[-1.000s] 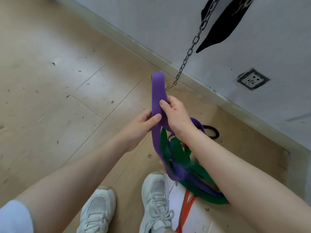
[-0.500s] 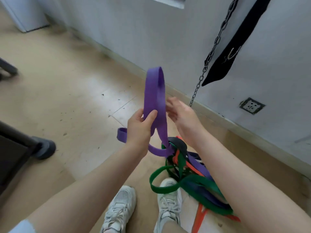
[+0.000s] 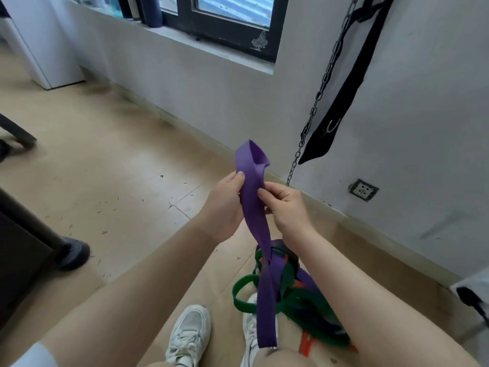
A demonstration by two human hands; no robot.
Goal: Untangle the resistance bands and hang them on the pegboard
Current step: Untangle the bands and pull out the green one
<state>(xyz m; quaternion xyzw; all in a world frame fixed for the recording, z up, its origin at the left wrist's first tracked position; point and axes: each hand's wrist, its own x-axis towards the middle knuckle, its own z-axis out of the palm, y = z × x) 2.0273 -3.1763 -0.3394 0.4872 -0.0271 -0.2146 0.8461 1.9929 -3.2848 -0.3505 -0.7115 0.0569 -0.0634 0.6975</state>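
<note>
Both our hands, left (image 3: 225, 205) and right (image 3: 287, 205), pinch the purple band (image 3: 252, 207) raised above the floor tangle (image 3: 288, 287). If we pull hard, the knot below may tighten or drag the green band (image 3: 244, 304) up.

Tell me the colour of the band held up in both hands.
Purple: the purple band, pinched by left hand and right hand; head view shows it.

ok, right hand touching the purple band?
Touching. Head view: right hand pinches the purple band just below its folded top.
</note>
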